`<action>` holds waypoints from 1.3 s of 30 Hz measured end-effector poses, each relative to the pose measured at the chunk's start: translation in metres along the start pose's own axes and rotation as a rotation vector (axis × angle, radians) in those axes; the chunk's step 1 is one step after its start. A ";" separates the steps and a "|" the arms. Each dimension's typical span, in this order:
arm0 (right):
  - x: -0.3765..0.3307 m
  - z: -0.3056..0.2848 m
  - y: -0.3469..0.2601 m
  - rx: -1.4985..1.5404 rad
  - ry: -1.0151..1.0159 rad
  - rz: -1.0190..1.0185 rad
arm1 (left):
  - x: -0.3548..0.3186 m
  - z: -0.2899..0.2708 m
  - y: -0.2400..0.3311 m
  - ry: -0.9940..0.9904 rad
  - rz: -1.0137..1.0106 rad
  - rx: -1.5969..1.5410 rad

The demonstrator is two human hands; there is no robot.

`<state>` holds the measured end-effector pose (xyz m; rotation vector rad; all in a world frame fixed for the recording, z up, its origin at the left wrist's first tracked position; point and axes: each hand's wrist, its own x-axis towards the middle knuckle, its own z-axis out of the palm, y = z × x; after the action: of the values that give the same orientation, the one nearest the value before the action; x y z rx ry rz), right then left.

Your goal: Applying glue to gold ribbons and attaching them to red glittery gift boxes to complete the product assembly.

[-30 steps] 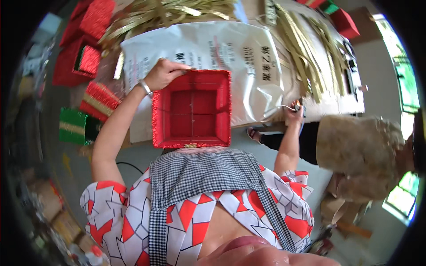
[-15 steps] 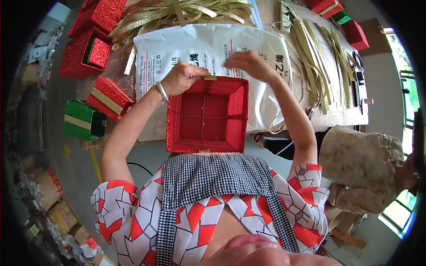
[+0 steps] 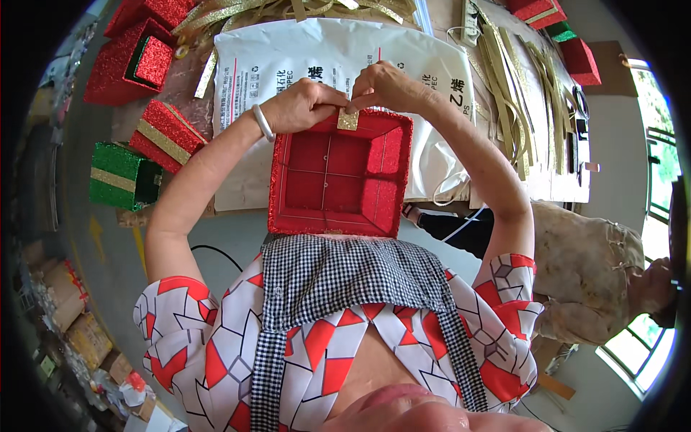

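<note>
A red glitter box [image 3: 324, 191] sits tilted in front of me, its open side and wire-framed inside facing up at me. A short end of gold glitter ribbon [image 3: 348, 120] hangs over its far rim into the inside. My left hand [image 3: 306, 106], closed in a pinch, holds the ribbon at that rim. From the right, my right hand [image 3: 389, 88] pinches the same ribbon, its fingertips almost touching the left ones. Under and behind the box lies a white printed plastic sack [image 3: 288, 54].
Red boxes [image 3: 119, 68] and a green box with a gold band [image 3: 115, 176] stand at the left. Gold ribbon strips [image 3: 504, 93] lie at the right and the back. A person in a stained tan top [image 3: 590, 266] is at the right, beside the table.
My right hand has come in from the right to the ribbon at the far rim. More of the ribbon end now shows folded over inside the box. My left hand stays at the rim.
</note>
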<state>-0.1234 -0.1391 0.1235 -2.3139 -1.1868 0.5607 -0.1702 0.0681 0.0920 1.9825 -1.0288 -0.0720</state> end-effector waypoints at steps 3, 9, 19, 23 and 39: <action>-0.001 0.004 -0.003 -0.119 0.056 -0.102 | 0.008 -0.005 -0.002 -0.077 -0.252 -0.091; -0.004 0.011 -0.019 -0.530 0.119 -0.284 | 0.014 -0.002 -0.016 -0.110 -0.067 0.209; -0.008 0.013 -0.017 -0.308 0.049 0.049 | 0.013 0.007 -0.010 -0.043 0.073 0.498; -0.004 0.027 -0.003 -0.426 0.133 -0.116 | 0.011 0.009 -0.013 -0.014 0.067 0.490; -0.010 0.039 -0.005 -0.534 0.291 -0.120 | 0.018 0.006 -0.008 -0.165 -0.081 0.466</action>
<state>-0.1532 -0.1362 0.0966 -2.6062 -1.4426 -0.1613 -0.1553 0.0538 0.0884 2.4746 -1.1466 -0.0427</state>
